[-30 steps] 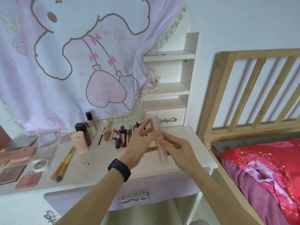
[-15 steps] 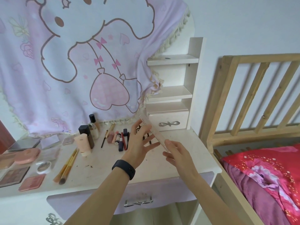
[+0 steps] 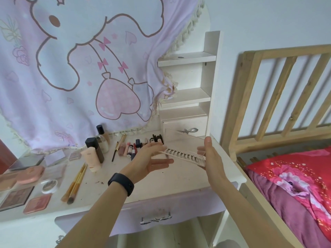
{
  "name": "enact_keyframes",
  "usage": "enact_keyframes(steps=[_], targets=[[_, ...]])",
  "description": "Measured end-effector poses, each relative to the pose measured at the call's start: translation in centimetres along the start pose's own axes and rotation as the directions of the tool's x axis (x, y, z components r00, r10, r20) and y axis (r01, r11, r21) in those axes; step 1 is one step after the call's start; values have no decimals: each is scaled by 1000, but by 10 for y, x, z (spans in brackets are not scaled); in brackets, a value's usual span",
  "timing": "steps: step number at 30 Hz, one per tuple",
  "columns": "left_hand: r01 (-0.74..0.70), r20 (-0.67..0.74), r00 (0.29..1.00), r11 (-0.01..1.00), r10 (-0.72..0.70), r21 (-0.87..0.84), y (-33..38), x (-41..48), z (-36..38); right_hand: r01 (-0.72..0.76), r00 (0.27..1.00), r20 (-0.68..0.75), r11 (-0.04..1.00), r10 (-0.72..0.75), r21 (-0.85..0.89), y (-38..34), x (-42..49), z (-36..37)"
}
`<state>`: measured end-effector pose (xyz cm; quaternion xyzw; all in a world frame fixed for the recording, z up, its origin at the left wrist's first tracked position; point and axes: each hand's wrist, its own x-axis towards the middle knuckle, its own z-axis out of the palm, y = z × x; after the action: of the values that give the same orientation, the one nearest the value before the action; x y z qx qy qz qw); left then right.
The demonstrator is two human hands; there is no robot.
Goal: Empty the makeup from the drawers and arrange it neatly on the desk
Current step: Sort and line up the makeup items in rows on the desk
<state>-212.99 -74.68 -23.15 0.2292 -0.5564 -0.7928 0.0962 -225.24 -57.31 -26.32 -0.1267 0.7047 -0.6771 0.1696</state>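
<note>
Clear lash tray point(image 3: 184, 155) — above desk point(image 3: 170, 181) | right hand point(image 3: 212, 161) grips end | left hand point(image 3: 146, 160) fingers straight, touching it

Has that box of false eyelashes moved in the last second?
Yes. The false-eyelash box has swung from upright to nearly flat, and now sits below the small drawer.

A black wristband point(image 3: 121, 183), smooth and matte with a broad, rounded face, is worn on the left wrist and is pictured just above the front edge of the desk point(image 3: 161, 185). The left forearm point(image 3: 93, 217) and right forearm point(image 3: 247, 212) are shown bare below that edge. The left hand point(image 3: 148, 163) and right hand point(image 3: 213, 161) are seen bare over the desk top.
</note>
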Motion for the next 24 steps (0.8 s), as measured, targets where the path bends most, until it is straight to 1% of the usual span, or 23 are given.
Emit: enact_keyframes(steps=[1, 3, 5, 7, 9, 11, 13, 16, 19, 20, 21, 24], targets=[[23, -10, 1000, 999, -23, 48, 3, 0, 1, 8, 1000, -1, 1000, -8, -27, 2, 3, -1], [58, -71, 996, 985, -47, 164, 6, 6, 2, 26, 999, 36, 997, -23, -75, 3, 6, -3], [78, -123, 991, 968, -50, 237, 7, 13, 0, 28, 997, 73, 996, -21, -84, 5, 10, -7], [83, -125, 991, 965, -53, 250, 7, 19, -2, 14, 998, 64, 998, -11, -56, 8, 18, -13], [72, -85, 995, 962, -51, 263, 4, 21, -1, 5, 1000, 12, 1000, -5, -26, 12, 26, -20], [61, -52, 998, 953, -48, 295, -2, 22, 1, 11, 1000, -26, 999, -12, -36, 17, 32, -26], [59, -70, 997, 953, -40, 298, -9, 25, 4, 24, 999, -30, 999, -26, -48, 22, 36, -29], [57, -140, 990, 952, -15, 300, -18, 33, 9, 33, 999, 27, 999, -33, -14, 30, 32, -35], [77, -179, 984, 951, -23, 299, -23, 39, 14, -17, 988, 156, 999, 11, 41, 39, 25, -44], [86, -185, 982, 949, -30, 302, -24, 42, 15, -25, 986, 163, 999, 19, 33, 42, 25, -47], [95, -185, 982, 948, -39, 305, -26, 44, 17, -16, 990, 137, 1000, 15, 10, 45, 25, -49], [114, -167, 984, 947, -66, 300, -31, 52, 28, 48, 999, -16, 994, -50, -98, 54, 32, -56]])
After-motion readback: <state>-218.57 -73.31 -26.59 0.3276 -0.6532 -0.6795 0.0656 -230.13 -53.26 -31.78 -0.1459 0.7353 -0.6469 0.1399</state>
